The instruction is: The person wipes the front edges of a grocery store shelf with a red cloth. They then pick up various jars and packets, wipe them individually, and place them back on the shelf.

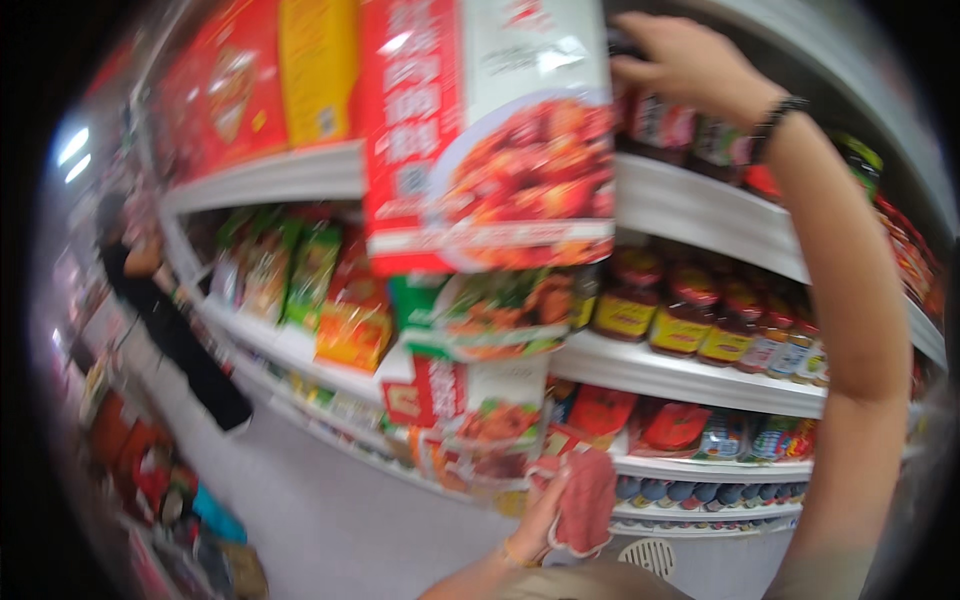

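Note:
My right hand is raised to the top shelf and grips the upper edge of a large red and white food packet that fills the middle of the view. Dark jars stand on the shelf just below that hand. A dark band circles my right wrist. Low down, my left hand is closed on a pink-red cloth in front of the lower shelves. More red and white packets hang or stand near that hand.
White shelves run left to right, stocked with jars with yellow labels, green and orange packets and red pouches. A person in dark clothes stands down the aisle at left. Goods are piled on the floor at lower left.

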`<state>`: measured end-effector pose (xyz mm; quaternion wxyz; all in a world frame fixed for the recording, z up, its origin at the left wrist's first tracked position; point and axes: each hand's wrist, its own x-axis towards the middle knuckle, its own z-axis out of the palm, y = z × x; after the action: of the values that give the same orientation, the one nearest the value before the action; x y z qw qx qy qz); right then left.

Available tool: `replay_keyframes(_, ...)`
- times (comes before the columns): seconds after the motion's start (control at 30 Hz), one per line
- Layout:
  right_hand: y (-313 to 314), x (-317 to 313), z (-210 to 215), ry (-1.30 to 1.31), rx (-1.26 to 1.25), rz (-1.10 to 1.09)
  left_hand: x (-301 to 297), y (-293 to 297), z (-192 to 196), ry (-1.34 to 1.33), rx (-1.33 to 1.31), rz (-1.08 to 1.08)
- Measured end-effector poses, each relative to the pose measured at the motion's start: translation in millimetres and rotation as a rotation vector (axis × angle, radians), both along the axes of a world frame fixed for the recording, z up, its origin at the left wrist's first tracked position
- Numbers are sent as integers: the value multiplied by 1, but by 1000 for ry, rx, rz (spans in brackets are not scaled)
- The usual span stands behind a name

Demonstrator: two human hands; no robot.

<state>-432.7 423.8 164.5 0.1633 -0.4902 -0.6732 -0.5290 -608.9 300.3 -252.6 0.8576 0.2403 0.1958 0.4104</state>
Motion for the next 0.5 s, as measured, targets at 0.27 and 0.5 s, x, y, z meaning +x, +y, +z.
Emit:
replay_keyframes(0.27, -37, -26, -11, 120, -158, -232, 3, -5, -15, 11, 43, 21)
replay_keyframes(0.5, -39, 3, -6, 27, -121, -94, 8, -6, -15, -20, -54, -35)
